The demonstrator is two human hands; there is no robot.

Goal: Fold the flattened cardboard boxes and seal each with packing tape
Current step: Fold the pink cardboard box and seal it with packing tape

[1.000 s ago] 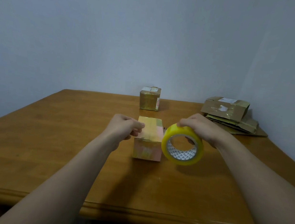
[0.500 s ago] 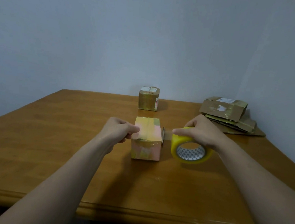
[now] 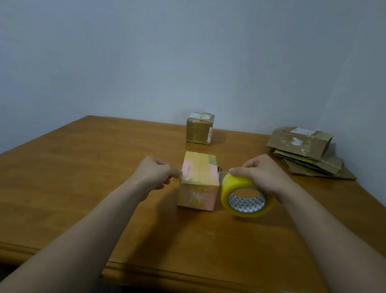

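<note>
- A folded pink-and-yellow box [image 3: 198,180] stands on the wooden table [image 3: 69,182], roughly in the middle, its flaps closed on top
- The left hand [image 3: 155,173] is at the box's upper left edge, fingers curled in, thumb and forefinger pinching right at that edge; I cannot tell whether a tape end lies under them
- The right hand [image 3: 264,175] grips a yellow packing tape roll [image 3: 245,198] from above, fingers wrapped over its outer rim and thumb on the near side
- The roll stands on edge, tilted, just to the right of the box, its white-patterned core facing the camera
- A short strip of tape [image 3: 222,173] runs from the roll to the box's upper right edge
- A sealed brown box [image 3: 199,129] sits further back, near the wall
- A stack of flattened cardboard boxes [image 3: 302,150] lies at the far right of the table, well apart from the hands
</note>
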